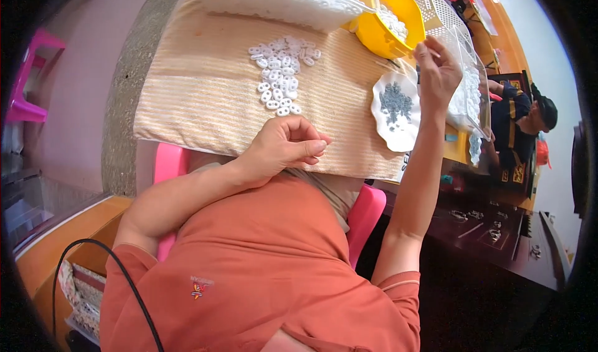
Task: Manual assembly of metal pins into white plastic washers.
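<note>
My left hand (288,145) hovers over the near edge of the cloth, its thumb and fingertips pinched together. Whatever they may hold is too small to make out. Beyond it lies a loose pile of white oval pieces with two holes (278,81). My right hand (440,72) is raised beside the yellow bowl (379,36), fingers also closed in a pinch; I cannot make out anything between them. White pieces (393,23) fill part of that bowl. Below the right hand sits a white wavy-rimmed plate (402,141) with many tiny grey-blue pieces (396,103) on it.
A transparent bin (274,9) of white pieces stands at the table's far side. Another transparent container (468,93) stands right of my right forearm, near a white perforated basket (436,8). A striped cloth (199,84) covers the table. Another person (520,122) sits at the right.
</note>
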Demonstrator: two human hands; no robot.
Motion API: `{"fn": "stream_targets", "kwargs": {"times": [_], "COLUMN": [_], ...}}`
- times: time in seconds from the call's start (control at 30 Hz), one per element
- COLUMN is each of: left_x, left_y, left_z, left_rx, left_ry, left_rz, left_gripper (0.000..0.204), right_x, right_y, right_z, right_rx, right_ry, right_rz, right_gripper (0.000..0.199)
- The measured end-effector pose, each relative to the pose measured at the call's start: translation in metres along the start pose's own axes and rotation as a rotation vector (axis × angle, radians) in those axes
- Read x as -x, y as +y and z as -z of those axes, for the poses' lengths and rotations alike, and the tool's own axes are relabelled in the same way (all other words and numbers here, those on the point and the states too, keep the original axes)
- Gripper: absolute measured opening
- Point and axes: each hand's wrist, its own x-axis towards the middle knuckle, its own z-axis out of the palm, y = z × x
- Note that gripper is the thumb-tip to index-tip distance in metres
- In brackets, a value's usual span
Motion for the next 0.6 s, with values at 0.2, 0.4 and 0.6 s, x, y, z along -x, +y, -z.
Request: {"fn": "stream_targets", "kwargs": {"times": [0.2,0.4,0.6], "left_x": [0.002,0.008,0.012], "left_y": [-0.009,-0.007,-0.004], "left_z": [0.001,-0.003,-0.008], "left_rx": [-0.065,-0.239,-0.290], "left_ry": [-0.003,-0.008,-0.041], "left_rz": [-0.111,-0.250,-0.305], "left_gripper": [0.009,0.008,0.007], "right_x": [0.084,0.109,0.120], "right_y": [-0.034,-0.044,-0.042], "right_z": [-0.057,-0.081,-0.097], "right_rx": [-0.030,0.144,0.298], "right_ry": [-0.478,-0.688,-0.682], "right_rz": [0.100,0.103,0.285], "right_gripper": [0.012,0.021,0.024]}}
